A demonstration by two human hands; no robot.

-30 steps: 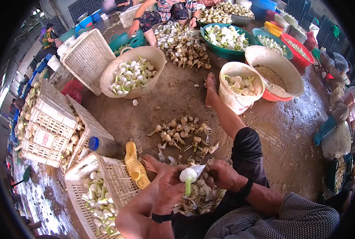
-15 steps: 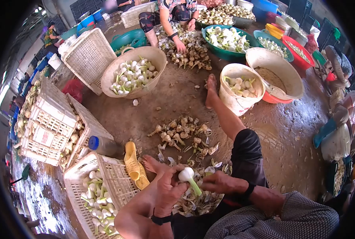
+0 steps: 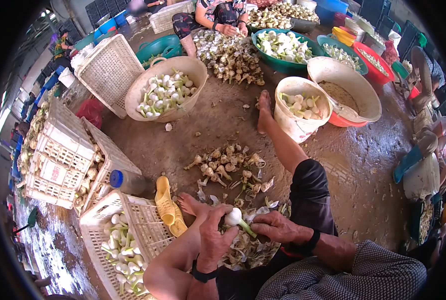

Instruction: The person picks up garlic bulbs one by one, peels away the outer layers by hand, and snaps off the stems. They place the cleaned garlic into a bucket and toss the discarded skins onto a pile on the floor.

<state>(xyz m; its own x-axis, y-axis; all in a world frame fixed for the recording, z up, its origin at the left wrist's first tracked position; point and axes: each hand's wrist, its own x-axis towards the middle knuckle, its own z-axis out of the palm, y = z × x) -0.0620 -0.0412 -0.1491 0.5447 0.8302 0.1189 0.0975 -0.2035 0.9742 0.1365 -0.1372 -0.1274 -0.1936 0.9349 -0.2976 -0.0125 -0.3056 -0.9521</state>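
White garlic bulb (image 3: pixel 233 216) sits near, in the left hand (image 3: pixel 215 234), whose fingers curl closely around its head; the right hand (image 3: pixel 277 227) pinches the end of the green stem (image 3: pixel 247 228) with thumb and bent fingers. Papery peelings (image 3: pixel 248 252) lie beneath, a plastic crate (image 3: pixel 148 230) of garlic (image 3: pixel 125 260) stands left. Farther off are brown unpeeled bulbs (image 3: pixel 223 167), then a bucket (image 3: pixel 293 129) on the right, a tub (image 3: pixel 195 69) on the left

The left hand (image 3: pixel 215 237) holds a garlic bulb (image 3: pixel 233 217).
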